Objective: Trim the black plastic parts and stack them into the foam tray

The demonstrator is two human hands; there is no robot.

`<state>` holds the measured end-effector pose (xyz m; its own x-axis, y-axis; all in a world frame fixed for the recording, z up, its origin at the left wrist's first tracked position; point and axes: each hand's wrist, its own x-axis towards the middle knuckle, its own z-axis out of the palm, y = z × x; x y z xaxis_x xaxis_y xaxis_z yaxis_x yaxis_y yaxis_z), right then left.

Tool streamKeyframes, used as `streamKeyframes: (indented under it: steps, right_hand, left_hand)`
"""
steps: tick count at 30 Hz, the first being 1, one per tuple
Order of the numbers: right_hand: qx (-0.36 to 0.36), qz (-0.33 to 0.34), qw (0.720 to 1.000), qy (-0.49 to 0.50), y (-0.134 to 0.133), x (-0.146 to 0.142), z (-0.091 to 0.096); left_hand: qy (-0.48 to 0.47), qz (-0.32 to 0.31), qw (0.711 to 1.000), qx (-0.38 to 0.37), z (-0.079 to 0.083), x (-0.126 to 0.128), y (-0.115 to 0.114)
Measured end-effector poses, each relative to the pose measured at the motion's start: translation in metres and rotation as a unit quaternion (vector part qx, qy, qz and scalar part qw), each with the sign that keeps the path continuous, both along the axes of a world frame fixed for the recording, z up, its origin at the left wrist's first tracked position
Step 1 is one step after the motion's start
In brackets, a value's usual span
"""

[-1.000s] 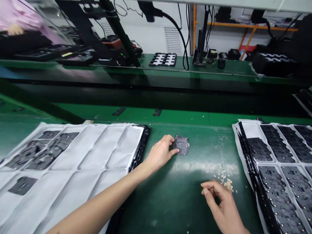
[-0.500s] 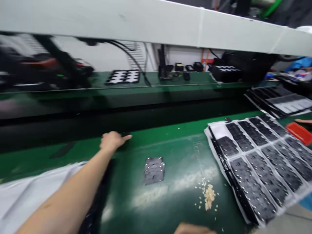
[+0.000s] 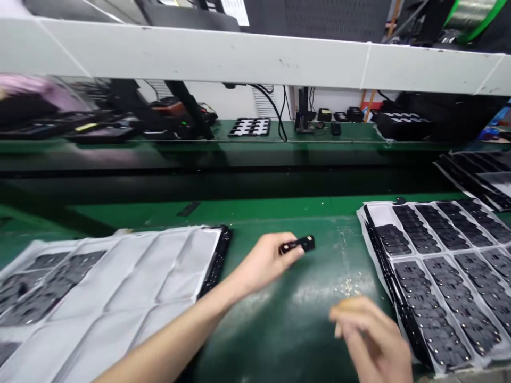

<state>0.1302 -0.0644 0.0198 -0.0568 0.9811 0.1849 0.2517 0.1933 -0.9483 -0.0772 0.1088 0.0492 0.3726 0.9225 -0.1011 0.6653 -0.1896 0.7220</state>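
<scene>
My left hand (image 3: 265, 261) reaches over the green work surface (image 3: 279, 319) and pinches a small black bar-shaped part (image 3: 297, 245) at its fingertips, just above the mat. My right hand (image 3: 371, 338) hovers low at the front right; it is smeared by motion with its fingers curled, and what they hold, if anything, is unclear. A scatter of tiny pale grains (image 3: 350, 286) lies on the mat just beyond the right hand.
A white-lined tray (image 3: 131, 276) with a few dark plates sits at the left. Another tray (image 3: 439, 266), full of dark plates, sits at the right. A white beam (image 3: 255, 56) runs overhead. The far green bench (image 3: 279, 135) carries black fixtures, cables and a small tray.
My left hand reached forward to the belt edge, then came back to the middle holding the small black part. The dark square plate it touched earlier is out of sight. The camera swung.
</scene>
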Motion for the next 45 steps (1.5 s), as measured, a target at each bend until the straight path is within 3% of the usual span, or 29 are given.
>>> streamKeyframes:
  steps: [3, 6, 9, 16, 25, 31, 40, 45]
  right_hand:
    - [0.003, -0.100, 0.994, 0.051, 0.019, -0.001, -0.008]
    - [-0.044, -0.077, 0.990, 0.109, 0.025, -0.005, -0.010]
    - [-0.086, -0.048, 0.982, 0.161, 0.025, -0.007, -0.010]
    - [-0.108, -0.055, 0.970, 0.210, 0.030, -0.005, -0.013]
    - [-0.070, -0.090, 0.972, 0.206, 0.033, -0.002, -0.031]
    - [-0.061, -0.100, 0.975, 0.190, 0.033, 0.001, -0.037]
    - [-0.105, -0.107, 0.971, 0.188, 0.031, 0.009, -0.044]
    - [-0.128, -0.076, 0.972, 0.180, 0.027, 0.018, -0.044]
  left_hand:
    - [-0.081, -0.060, 0.994, -0.044, 0.014, 0.014, -0.055]
    - [-0.096, -0.081, 0.989, -0.073, 0.017, 0.021, -0.082]
    - [-0.093, -0.087, 0.990, -0.068, 0.007, 0.026, -0.091]
    - [-0.117, -0.038, 0.992, -0.030, -0.016, 0.035, -0.106]
    - [-0.118, -0.061, 0.991, 0.025, -0.030, 0.042, -0.115]
    - [-0.121, -0.073, 0.990, -0.012, -0.036, 0.044, -0.115]
    - [-0.112, -0.082, 0.987, -0.078, -0.042, 0.050, -0.107]
    - [-0.123, -0.086, 0.983, -0.100, -0.044, 0.053, -0.102]
